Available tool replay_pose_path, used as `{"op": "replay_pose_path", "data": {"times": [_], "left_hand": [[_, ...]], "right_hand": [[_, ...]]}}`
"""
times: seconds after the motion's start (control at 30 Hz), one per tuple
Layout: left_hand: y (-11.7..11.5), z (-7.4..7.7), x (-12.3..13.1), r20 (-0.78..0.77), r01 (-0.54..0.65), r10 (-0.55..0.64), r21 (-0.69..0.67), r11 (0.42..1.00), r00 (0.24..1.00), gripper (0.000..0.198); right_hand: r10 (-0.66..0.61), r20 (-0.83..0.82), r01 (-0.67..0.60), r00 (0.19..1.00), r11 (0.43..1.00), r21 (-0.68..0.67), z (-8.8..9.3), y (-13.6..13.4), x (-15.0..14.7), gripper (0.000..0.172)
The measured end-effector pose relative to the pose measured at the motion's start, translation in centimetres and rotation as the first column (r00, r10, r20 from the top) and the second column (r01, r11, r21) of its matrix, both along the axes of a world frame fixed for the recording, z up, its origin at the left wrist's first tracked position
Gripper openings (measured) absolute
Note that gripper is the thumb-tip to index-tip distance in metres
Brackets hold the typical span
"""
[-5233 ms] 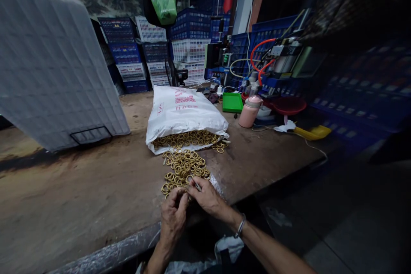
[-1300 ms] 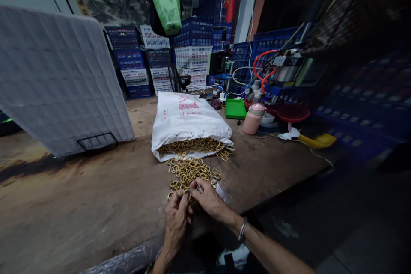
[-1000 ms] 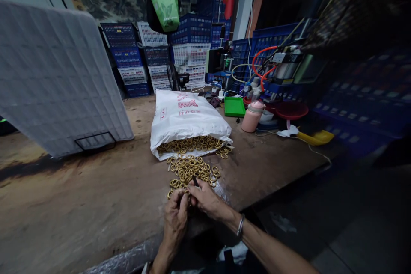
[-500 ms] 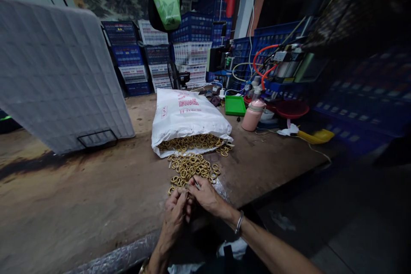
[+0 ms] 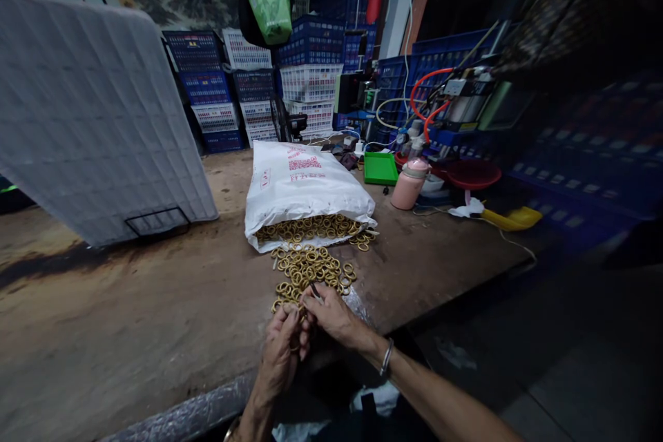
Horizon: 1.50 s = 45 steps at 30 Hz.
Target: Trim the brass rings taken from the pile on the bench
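My left hand [image 5: 282,344] is closed in a pinch, with a small brass-coloured ring [image 5: 295,348] partly showing among its fingers. Right beside it, my right hand [image 5: 334,316] grips a slim dark tool [image 5: 315,291], whose kind I cannot make out. The fingertips of both hands meet close together at the near edge of a pile of brass-coloured rings [image 5: 311,266]. Those rings spill from the mouth of a white woven sack [image 5: 311,183] lying on its side, printed in red.
The brown table [image 5: 207,304] has plastic wrap along its near edge. A pale quilted panel [image 5: 98,117] stands at left. Toward the right are a green tray [image 5: 380,168], a pink bottle [image 5: 409,186], a yellow scoop [image 5: 510,219] and a red dish [image 5: 474,175]. Stacked crates [image 5: 311,83] fill the back.
My hands stay at the near edge of the ring pile, with only slight finger movement. The left fingertips have shifted a little. The sack and rings look the same.
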<state>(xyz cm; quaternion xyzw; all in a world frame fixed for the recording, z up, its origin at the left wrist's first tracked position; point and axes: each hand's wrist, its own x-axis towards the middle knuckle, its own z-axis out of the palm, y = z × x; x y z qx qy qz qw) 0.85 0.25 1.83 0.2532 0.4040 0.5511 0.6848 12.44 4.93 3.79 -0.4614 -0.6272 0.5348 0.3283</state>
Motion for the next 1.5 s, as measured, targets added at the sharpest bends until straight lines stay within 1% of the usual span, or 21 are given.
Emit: {"op": "replay_pose_path", "data": {"times": [0.07, 0.13, 0.17, 0.23, 0.3, 0.4, 0.5, 0.6, 0.67, 0.77, 0.83, 0.9, 0.97, 1.03, 1.1, 1.2, 1.3, 1.4, 1.5], "left_hand": [[0.0, -0.1, -0.1, -0.010, -0.011, 0.011, 0.009, 1.000, 1.000, 0.030], [0.0, -0.1, -0.1, -0.010, -0.026, 0.026, 0.006, 1.000, 1.000, 0.031], [0.0, -0.1, -0.2, -0.012, -0.036, 0.036, -0.001, 0.999, 0.999, 0.031], [0.1, 0.0, -0.2, -0.024, -0.054, 0.054, -0.008, 0.998, 0.998, 0.032], [0.2, 0.0, -0.1, -0.046, -0.063, 0.064, 0.004, 0.998, 0.997, 0.033], [0.2, 0.0, 0.0, -0.093, -0.060, 0.066, 0.064, 0.996, 0.994, 0.032], [0.3, -0.1, -0.1, -0.154, -0.054, 0.069, 0.100, 0.994, 0.986, 0.032], [0.3, -0.5, -0.2, -0.216, -0.063, 0.085, 0.104, 0.993, 0.973, 0.034], [0.2, -0.7, -0.3, -0.219, -0.064, 0.082, 0.090, 0.994, 0.972, 0.034], [-0.3, -0.4, -0.1, -0.172, -0.034, 0.040, 0.038, 0.999, 0.984, 0.033], [-0.8, 0.3, 0.1, -0.114, -0.005, 0.007, 0.014, 1.000, 0.993, 0.033], [-1.3, 1.2, 0.3, -0.035, 0.002, -0.002, 0.010, 1.000, 0.999, 0.032], [-1.4, 1.7, 0.2, 0.042, -0.005, 0.005, 0.005, 1.000, 0.999, 0.028], [-1.4, 1.8, -0.1, 0.100, -0.019, 0.019, -0.006, 1.000, 0.995, 0.024], [-1.1, 1.6, -0.5, 0.129, -0.035, 0.038, -0.026, 0.999, 0.991, 0.023], [-0.7, 1.2, -1.3, 0.131, -0.080, 0.093, -0.101, 0.992, 0.987, 0.026], [-0.6, 1.3, -2.0, 0.152, -0.104, 0.130, -0.168, 0.980, 0.980, 0.024], [-0.5, 1.2, -2.5, 0.208, -0.100, 0.134, -0.166, 0.981, 0.969, 0.020], [-0.2, 0.8, -2.8, 0.255, -0.101, 0.143, -0.172, 0.980, 0.956, 0.026]], "right_hand": [[-0.020, 0.098, 0.008, 0.995, 0.994, 0.112, 0.0, 0.2, 0.2, 0.020], [-0.054, 0.239, -0.005, 0.970, 0.971, 0.239, -0.2, 0.3, 0.5, 0.015], [-0.064, 0.313, -0.032, 0.948, 0.955, 0.293, -0.3, 0.3, 0.7, 0.012], [-0.047, 0.444, -0.125, 0.895, 0.928, 0.351, -0.6, 0.2, 0.9, 0.018], [-0.014, 0.547, -0.212, 0.837, 0.913, 0.348, -0.8, -0.2, 1.0, 0.024], [0.011, 0.641, -0.281, 0.768, 0.904, 0.322, -0.7, -0.6, 0.9, 0.026], [0.018, 0.662, -0.312, 0.749, 0.891, 0.329, -0.4, -0.7, 0.8, 0.027], [0.046, 0.677, -0.343, 0.734, 0.887, 0.311, 0.0, -0.7, 0.7, 0.029], [0.056, 0.692, -0.361, 0.720, 0.882, 0.304, 0.0, -0.6, 0.8, 0.029], [0.001, 0.718, -0.354, 0.696, 0.871, 0.342, -0.1, -0.2, 1.0, 0.025], [-0.058, 0.752, -0.323, 0.657, 0.879, 0.351, -0.2, 0.6, 1.3, 0.022], [-0.125, 0.780, -0.275, 0.613, 0.892, 0.358, -0.3, 1.8, 1.6, 0.022], [-0.204, 0.780, -0.222, 0.592, 0.889, 0.401, -0.2, 3.3, 1.8, 0.022], [-0.278, 0.759, -0.174, 0.588, 0.873, 0.455, 0.0, 5.2, 1.8, 0.023], [-0.319, 0.750, -0.139, 0.579, 0.869, 0.476, 0.0, 7.2, 1.7, 0.023], [-0.336, 0.762, -0.097, 0.554, 0.883, 0.459, -0.4, 10.3, 1.2, 0.019], [-0.336, 0.776, -0.074, 0.534, 0.895, 0.439, -1.0, 12.7, 0.7, 0.021], [-0.317, 0.789, -0.075, 0.526, 0.907, 0.414, -1.6, 14.1, 0.3, 0.020], [-0.292, 0.798, -0.085, 0.528, 0.916, 0.392, -2.3, 14.7, 0.2, 0.017]]}}
